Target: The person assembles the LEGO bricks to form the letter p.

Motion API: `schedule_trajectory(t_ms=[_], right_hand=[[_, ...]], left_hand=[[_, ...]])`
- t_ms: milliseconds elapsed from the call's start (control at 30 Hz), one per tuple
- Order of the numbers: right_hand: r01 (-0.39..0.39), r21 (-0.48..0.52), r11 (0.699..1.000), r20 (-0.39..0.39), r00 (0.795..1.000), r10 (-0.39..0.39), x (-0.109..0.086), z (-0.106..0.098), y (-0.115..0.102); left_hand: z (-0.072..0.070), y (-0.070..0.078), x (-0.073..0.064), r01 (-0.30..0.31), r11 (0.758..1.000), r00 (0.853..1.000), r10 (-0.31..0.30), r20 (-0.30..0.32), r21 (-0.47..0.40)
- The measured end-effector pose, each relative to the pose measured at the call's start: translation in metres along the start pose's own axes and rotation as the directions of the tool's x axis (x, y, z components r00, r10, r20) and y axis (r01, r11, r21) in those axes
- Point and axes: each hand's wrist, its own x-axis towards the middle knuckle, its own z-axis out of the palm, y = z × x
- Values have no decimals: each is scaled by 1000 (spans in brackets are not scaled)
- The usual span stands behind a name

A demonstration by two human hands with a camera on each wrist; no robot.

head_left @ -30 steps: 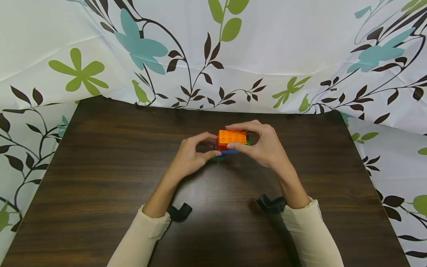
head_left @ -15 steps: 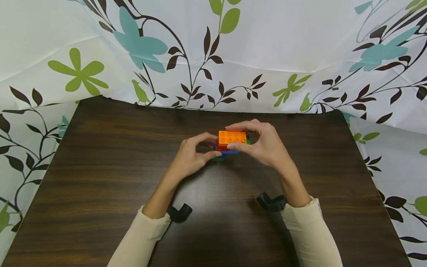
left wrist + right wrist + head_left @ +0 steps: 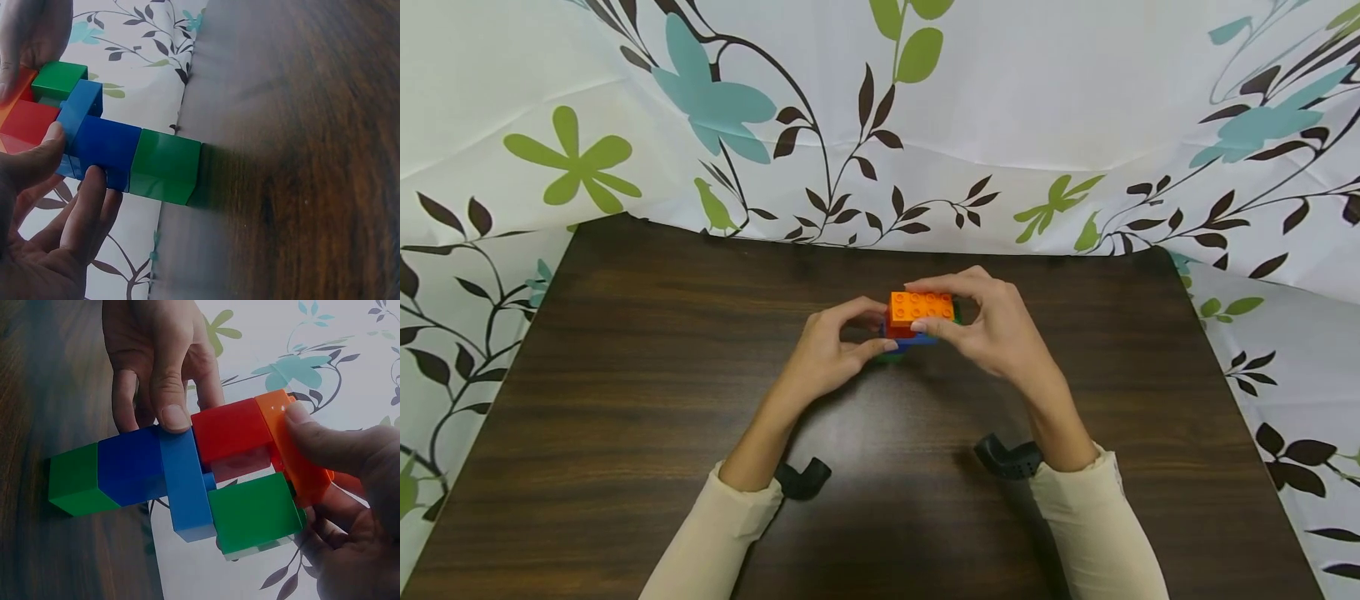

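A tower of toy building bricks stands on the dark wooden table. Its lowest brick is green (image 3: 74,481), with a dark blue brick (image 3: 130,467) above it. Across that lies a lighter blue brick (image 3: 187,487), which carries a red brick (image 3: 231,430) and a second green brick (image 3: 253,509) side by side. An orange brick (image 3: 921,308) with studs lies on top, spanning both. My left hand (image 3: 829,350) grips the tower around the blue and red bricks. With thumb and fingers, my right hand (image 3: 996,321) pinches the orange brick from its long sides.
The dark wood table (image 3: 662,400) ends at a white cloth (image 3: 970,108) printed with leaves and flowers, hanging behind and at both sides. Black wrist-worn devices (image 3: 803,479) sit below each sleeve cuff.
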Motion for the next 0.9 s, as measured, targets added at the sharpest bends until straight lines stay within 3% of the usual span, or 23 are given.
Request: schedule_trajectory(t_ms=[900], right_hand=[[101,-68,993,12,995,-101,-3,7,-5]], left_hand=[[1,-2,-1,-27,999,1000,27,1,35]])
